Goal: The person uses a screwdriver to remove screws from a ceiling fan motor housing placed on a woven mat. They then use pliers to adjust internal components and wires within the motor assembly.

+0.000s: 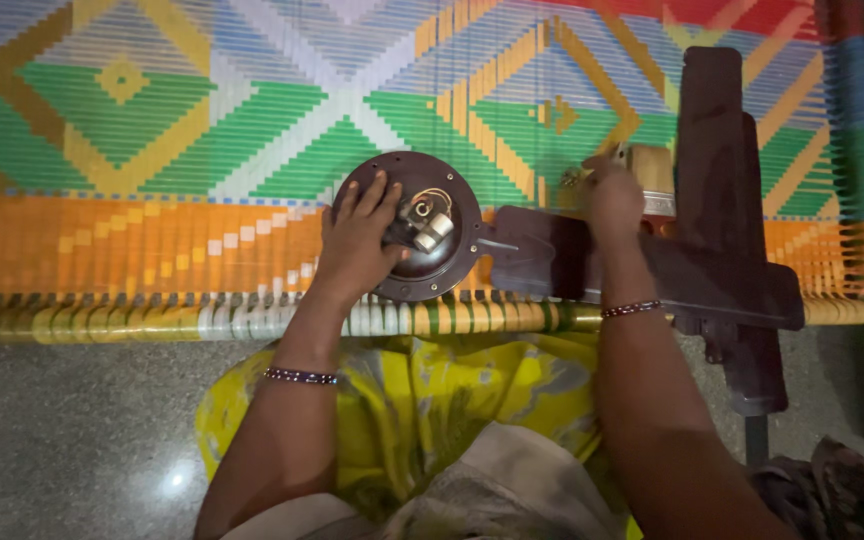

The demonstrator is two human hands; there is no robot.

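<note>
- Motor housing (422,225): dark round ceiling-fan body, open side up on the woven cot (152,150), wiring and a pale capacitor (432,230) exposed at centre.
- Left hand (357,240): fingers spread flat over the housing rim at 9 o'clock, pressing, not gripping.
- Right hand (612,195): closed around a small brass-coloured part (577,178); exact grip cannot be told.
- Fan blades (722,240): stacked at 3 o'clock, detached.
- Progress: judged mid-way; housing open, blades off.

bare forearms, a beaded bracelet (301,376) on each wrist, yellow patterned garment (452,400) over the lap.
</note>
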